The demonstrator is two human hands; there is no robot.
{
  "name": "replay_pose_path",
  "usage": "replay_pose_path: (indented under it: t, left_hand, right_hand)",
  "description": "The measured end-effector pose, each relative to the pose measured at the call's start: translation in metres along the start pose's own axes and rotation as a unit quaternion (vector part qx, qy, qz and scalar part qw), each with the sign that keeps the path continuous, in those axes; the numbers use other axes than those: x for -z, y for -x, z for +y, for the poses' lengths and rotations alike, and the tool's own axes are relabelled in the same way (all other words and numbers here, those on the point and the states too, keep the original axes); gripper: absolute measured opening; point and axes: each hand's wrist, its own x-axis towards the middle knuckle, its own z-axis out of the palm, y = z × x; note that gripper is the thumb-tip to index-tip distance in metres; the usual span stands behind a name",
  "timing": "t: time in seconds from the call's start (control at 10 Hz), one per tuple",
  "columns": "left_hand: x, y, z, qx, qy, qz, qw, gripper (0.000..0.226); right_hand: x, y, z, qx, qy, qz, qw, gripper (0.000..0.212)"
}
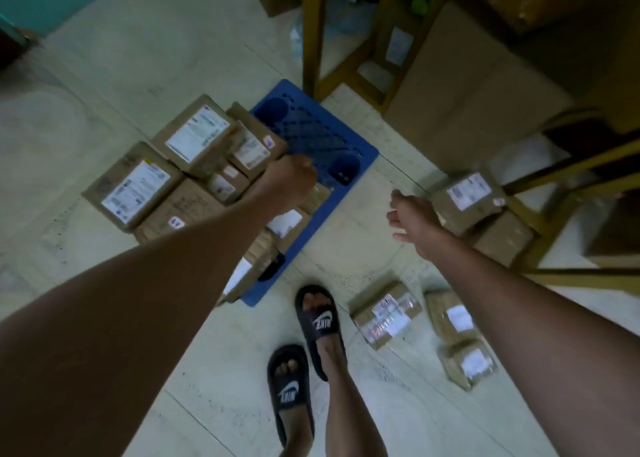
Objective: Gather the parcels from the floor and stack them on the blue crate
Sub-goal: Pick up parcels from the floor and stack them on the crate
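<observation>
A flat blue crate (pixel 311 134) lies on the tiled floor. Several brown parcels with white labels cover its left part and the floor beside it, among them a large one (pixel 197 134) and another (pixel 135 190). My left hand (pixel 291 179) hovers over the crate's near left part, fingers curled down, just above a labelled parcel (pixel 287 222); its grip is hidden. My right hand (pixel 412 214) is loosely open and holds nothing, next to a parcel (pixel 465 198) on the floor at right. More parcels lie near my feet (pixel 386 314), (pixel 450 318), (pixel 469 363).
Wooden furniture legs (pixel 311 34) stand right behind the crate, and a wooden frame (pixel 554 179) crosses at right. A big cardboard sheet (pixel 467 93) leans at the back right. My feet in black slides (pixel 320 321) stand just in front of the crate.
</observation>
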Motion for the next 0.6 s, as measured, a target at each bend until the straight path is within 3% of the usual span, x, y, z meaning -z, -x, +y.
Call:
replay_pose_path:
  t: [0.3,0.4,0.6]
  left_hand:
    - [-0.164,0.063,-0.022,0.013,-0.026,-0.119,0.992,0.037]
    - [-0.217,0.085,-0.028,0.040,-0.029,-0.130,0.990,0.037]
    - [-0.326,0.123,-0.020,0.078,-0.051,-0.144,0.985,0.033]
  right_hand:
    - [0.075,0.022,0.184,-0.068,-0.010,0.040,0.997,0.036]
    - [0.100,0.015,0.244,-0.094,-0.029,0.038,0.994,0.042]
    - [0.161,0.001,0.357,-0.097,-0.044,0.026,0.994,0.027]
